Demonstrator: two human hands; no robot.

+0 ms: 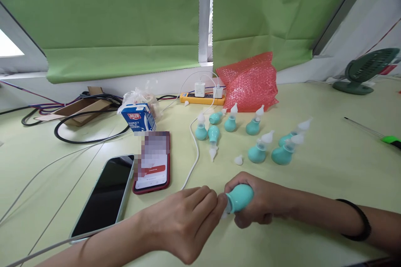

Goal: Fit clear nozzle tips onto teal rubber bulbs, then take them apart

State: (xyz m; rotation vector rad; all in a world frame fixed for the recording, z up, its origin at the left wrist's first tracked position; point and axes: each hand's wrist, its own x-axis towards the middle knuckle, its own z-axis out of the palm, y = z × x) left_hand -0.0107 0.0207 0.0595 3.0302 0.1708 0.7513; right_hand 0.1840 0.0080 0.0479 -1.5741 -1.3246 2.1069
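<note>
My right hand (257, 204) is wrapped round a teal rubber bulb (240, 197) lying sideways just above the table. My left hand (188, 221) pinches at the bulb's clear tip (224, 212), fingers closed on it. Beyond my hands stand several more teal bulbs with clear nozzles (257, 152), some upright, one (213, 135) tipped upside down. A loose clear tip (238, 159) lies on the table between them and my hands.
Two phones (106, 194) (153, 162) lie at the left, a white cable (194, 146) beside them. A milk carton (138, 117), power strip (202, 99), pink bubble wrap (250, 81), green fan (365, 71), screwdriver (376, 133) and cardboard with black cables (81, 112) sit further back.
</note>
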